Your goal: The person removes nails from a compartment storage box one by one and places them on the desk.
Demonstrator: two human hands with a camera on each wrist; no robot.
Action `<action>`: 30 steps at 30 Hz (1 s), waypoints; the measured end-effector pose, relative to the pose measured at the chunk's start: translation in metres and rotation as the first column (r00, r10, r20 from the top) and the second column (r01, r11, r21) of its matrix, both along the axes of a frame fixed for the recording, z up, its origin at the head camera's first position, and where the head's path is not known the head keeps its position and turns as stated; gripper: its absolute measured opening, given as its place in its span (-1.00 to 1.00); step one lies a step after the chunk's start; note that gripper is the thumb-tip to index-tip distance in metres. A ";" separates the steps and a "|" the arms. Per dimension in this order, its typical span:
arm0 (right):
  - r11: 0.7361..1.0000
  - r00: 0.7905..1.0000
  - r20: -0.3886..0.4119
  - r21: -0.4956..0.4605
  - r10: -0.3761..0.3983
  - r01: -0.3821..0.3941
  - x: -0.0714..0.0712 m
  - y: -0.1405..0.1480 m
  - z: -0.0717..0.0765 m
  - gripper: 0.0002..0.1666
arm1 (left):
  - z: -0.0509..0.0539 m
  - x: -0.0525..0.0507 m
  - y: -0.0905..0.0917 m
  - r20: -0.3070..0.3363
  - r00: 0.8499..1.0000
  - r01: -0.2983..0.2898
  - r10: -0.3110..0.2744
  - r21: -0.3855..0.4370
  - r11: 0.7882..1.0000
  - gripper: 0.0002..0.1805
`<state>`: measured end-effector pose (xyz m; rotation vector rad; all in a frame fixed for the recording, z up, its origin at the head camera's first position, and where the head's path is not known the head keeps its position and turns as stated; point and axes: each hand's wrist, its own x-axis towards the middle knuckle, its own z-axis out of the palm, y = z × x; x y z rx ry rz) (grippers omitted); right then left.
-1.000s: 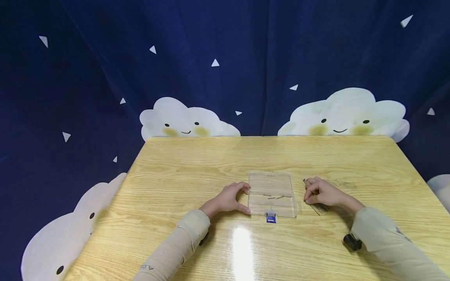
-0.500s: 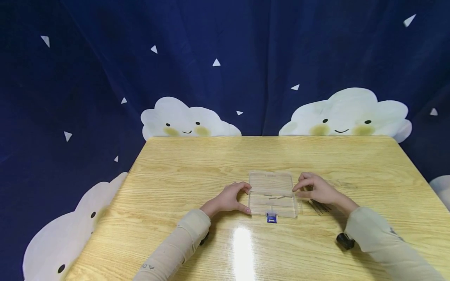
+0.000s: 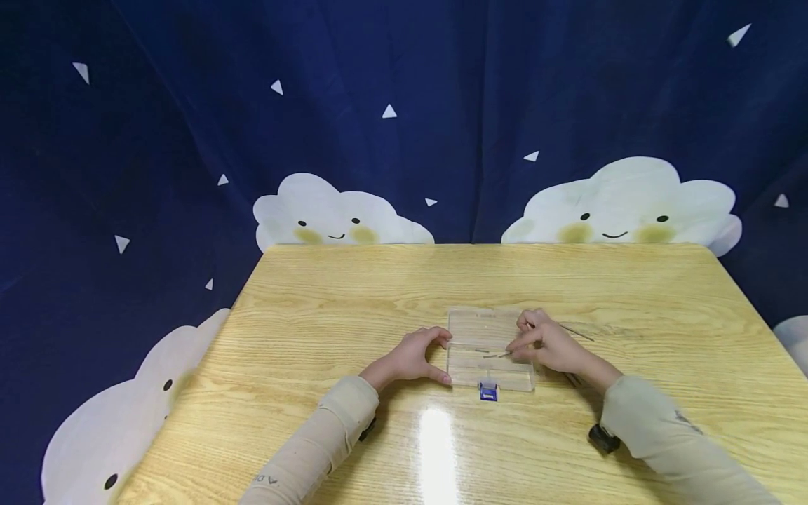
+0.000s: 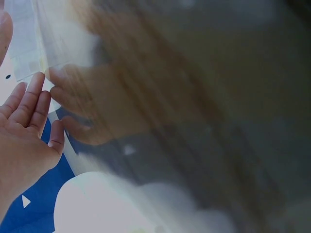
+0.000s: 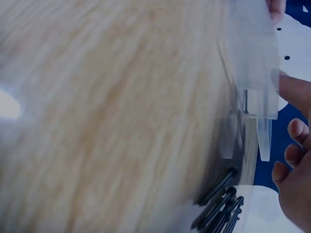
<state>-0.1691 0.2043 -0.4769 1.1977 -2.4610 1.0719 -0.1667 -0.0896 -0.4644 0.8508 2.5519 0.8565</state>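
A clear plastic box point(image 3: 490, 382) lies with its lid point(image 3: 482, 326) folded back and a blue clasp point(image 3: 489, 391) at its front. Several short thin metal pieces point(image 3: 482, 351) lie inside. My left hand point(image 3: 410, 356) spans the box's left side, thumb at the front and fingers farther back, fingertips touching it. In the left wrist view the left hand's point(image 4: 24, 126) fingers look nearly straight. My right hand point(image 3: 548, 344) reaches over the box's right part, thumb and index finger close together beside one short piece. Whether they pinch anything is hidden.
Long dark nails point(image 5: 221, 208) lie beside the box, partly covered by the right forearm in the head view. One thin dark nail point(image 3: 577, 332) shows beyond the right hand. The wooden table point(image 3: 353, 280) ends at a dark blue curtain point(image 3: 379, 56).
My right hand has moved left from the nails beside the box to over the box's right part. The left hand and the box stay where they were.
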 end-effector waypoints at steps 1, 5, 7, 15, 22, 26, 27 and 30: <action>1.000 1.000 -0.012 0.023 -0.003 0.004 0.001 -0.001 0.000 -0.83 | 0.000 0.000 0.000 0.001 1.000 0.000 0.000 0.000 1.000 -0.17; 0.992 0.998 -0.054 0.122 -0.019 0.025 0.003 -0.005 0.002 -0.86 | 0.001 0.000 0.000 0.003 1.000 0.001 -0.001 0.003 1.000 -0.17; 0.987 0.997 -0.079 0.161 -0.017 0.029 0.003 -0.006 0.002 -0.87 | 0.001 0.000 0.000 0.003 1.000 0.001 -0.001 0.006 1.000 -0.17; 0.970 0.983 -0.170 0.242 0.075 -0.033 -0.001 -0.009 0.005 -0.87 | 0.002 0.000 0.001 0.012 1.000 -0.005 0.005 0.000 1.000 -0.17; 0.968 0.972 -0.195 0.237 0.132 -0.084 -0.005 -0.018 0.005 -0.86 | 0.002 0.001 0.000 0.016 1.000 -0.005 0.005 -0.002 1.000 -0.17; 0.973 0.979 -0.146 0.200 0.143 -0.113 -0.007 -0.022 0.005 -0.83 | 0.002 0.001 0.000 0.017 1.000 -0.001 0.001 -0.002 1.000 -0.16; 0.974 0.980 -0.137 0.192 0.147 -0.119 -0.008 -0.023 0.005 -0.82 | 0.002 0.001 0.000 0.016 1.000 0.000 0.000 -0.002 1.000 -0.16; 0.971 0.976 -0.141 0.193 0.167 -0.138 -0.011 -0.027 0.006 -0.77 | 0.002 0.001 0.000 0.010 1.000 -0.002 0.002 -0.004 1.000 -0.16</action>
